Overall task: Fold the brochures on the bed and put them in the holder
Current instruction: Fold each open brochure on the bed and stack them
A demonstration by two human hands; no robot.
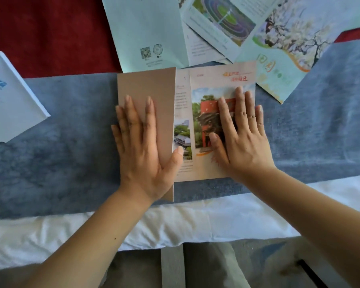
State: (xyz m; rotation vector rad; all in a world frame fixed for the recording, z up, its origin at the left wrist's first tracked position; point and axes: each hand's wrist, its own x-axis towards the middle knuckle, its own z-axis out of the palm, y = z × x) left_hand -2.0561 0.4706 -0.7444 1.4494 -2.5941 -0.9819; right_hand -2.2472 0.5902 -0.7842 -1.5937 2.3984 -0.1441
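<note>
Pressing flat: left grip (141, 146) and right grip (243, 138) both lie palm down on the tan brochure (183, 96), fingers straight, nothing pinched or curled around.
Left grip: spread open on the plain tan panel folded over the brochure's left part; the thumb reaches past that panel's edge onto the printed page.
Right grip: open and flat on the right-hand panel, covering part of a photo of a red building, fingers close together and pointing away from the person.
Tan brochure: partly folded, lying on the blue runner (60, 132) near the bed's front edge, with a narrow strip of text and a small photo showing between the two grips.
Blue runner: a band across the bed, with the white sheet (175, 225) nearer the person and the red cover (50, 34) beyond.
Pale blue brochures (146, 32): unfolded and overlapping one another just beyond the tan one; one shows a QR code, another a blossoming tree.
White box (8, 96): at the left, tilted, blue characters on top, well apart from both grips; whether it is the holder cannot be told.
</note>
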